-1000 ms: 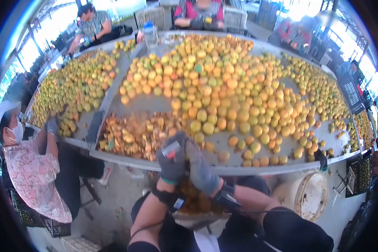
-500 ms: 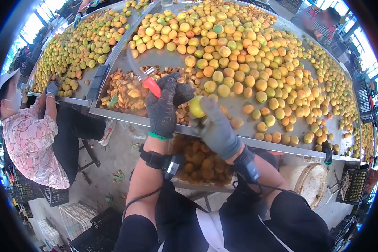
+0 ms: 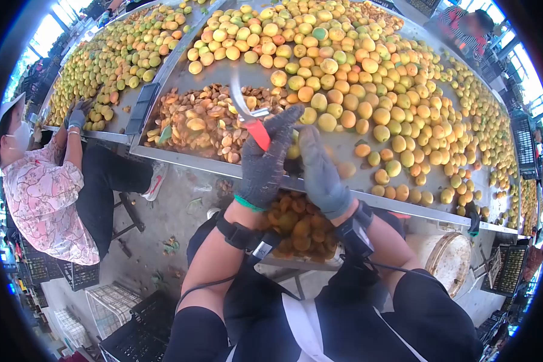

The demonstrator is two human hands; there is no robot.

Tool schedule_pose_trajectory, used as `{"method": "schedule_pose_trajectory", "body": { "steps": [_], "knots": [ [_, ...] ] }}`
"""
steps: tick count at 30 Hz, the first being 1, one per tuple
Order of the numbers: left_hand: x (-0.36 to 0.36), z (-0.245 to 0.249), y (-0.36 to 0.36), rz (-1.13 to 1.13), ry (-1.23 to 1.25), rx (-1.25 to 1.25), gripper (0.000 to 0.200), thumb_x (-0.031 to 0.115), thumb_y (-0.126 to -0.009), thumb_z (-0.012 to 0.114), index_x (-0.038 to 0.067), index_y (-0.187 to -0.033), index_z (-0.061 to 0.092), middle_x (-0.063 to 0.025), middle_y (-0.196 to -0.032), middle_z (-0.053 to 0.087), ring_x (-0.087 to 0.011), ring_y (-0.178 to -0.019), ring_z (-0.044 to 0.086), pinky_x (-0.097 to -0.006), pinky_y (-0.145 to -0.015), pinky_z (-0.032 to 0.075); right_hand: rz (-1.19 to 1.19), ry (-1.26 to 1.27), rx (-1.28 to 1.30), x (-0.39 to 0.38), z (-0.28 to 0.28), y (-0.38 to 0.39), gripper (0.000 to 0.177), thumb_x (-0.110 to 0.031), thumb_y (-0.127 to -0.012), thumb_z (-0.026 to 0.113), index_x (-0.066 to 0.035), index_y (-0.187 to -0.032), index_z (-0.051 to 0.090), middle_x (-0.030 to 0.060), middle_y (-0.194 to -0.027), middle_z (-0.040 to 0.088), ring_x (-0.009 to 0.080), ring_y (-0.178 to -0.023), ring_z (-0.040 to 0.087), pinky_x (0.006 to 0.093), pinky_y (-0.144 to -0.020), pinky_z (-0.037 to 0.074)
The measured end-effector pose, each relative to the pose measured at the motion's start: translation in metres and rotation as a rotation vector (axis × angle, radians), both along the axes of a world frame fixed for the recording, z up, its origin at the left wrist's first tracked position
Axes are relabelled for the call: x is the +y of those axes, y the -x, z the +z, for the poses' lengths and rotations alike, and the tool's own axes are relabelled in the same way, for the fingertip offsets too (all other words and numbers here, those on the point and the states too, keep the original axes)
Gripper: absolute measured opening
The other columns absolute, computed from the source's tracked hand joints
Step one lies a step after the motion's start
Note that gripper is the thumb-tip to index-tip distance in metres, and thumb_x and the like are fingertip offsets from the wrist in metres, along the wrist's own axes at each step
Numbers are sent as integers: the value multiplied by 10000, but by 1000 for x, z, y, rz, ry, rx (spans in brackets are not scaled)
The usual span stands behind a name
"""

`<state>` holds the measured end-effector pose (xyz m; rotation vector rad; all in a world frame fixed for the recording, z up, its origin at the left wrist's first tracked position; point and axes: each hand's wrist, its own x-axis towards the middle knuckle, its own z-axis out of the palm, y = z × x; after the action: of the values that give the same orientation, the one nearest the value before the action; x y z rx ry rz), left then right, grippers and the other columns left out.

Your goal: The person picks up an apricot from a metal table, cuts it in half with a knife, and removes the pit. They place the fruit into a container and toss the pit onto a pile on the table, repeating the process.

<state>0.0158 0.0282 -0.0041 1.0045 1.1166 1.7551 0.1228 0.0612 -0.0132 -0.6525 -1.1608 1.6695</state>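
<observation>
My left hand (image 3: 262, 169), in a dark grey glove with a green cuff, is closed around the red handle of a curved knife (image 3: 259, 134). The hooked blade points up and away from me. Against it, my right hand (image 3: 324, 175), in a grey glove, is closed on a yellow-green apricot (image 3: 294, 149). Most of that fruit is hidden between the two gloves. Beyond my left hand lies a heap of brown pits (image 3: 214, 104) with some yellow pieces among them. Below my wrists, a container holds orange apricot halves (image 3: 301, 232).
Whole apricots (image 3: 356, 90) cover much of the metal table (image 3: 247, 75), whose raised front edge runs under my hands. At left, a co-worker in a pink patterned shirt (image 3: 45, 202) handles fruit. A white bucket (image 3: 449, 259) stands right; crates (image 3: 111, 308) stand lower left.
Both hands have come closer together; the left, with the knife, has moved right. The apricot, plainly visible before, is now mostly covered by the gloves.
</observation>
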Motion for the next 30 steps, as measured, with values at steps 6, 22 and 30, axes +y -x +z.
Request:
{"method": "schedule_pose_trajectory", "body": {
  "steps": [6,22,30],
  "knots": [
    [3,0,15,-78,-86,27,332,118,-971,492,-65,-1238,567,-169,-1230,618,-241,-1128,590,-347,-1009,446,297,-38,-49,9,12,-11,338,-178,-951,613,-72,-1237,467,5,-1019,570,47,-819,527,213,-716,465],
    [1,1,15,-117,-81,-79,365,161,-984,506,-55,-1277,529,-183,-1206,623,-274,-1133,604,-375,-992,480,56,-634,-356,1,4,-9,429,-98,-839,730,-11,-1169,470,56,-901,597,84,-628,558,232,-510,455],
    [5,-5,30,-57,17,11,326,86,-974,526,-80,-1255,537,-180,-1187,630,-270,-1097,630,-362,-966,512,484,527,105,1,15,-13,336,-412,-932,592,-89,-1016,550,28,-812,601,102,-707,574,214,-572,444]
  ]
}}
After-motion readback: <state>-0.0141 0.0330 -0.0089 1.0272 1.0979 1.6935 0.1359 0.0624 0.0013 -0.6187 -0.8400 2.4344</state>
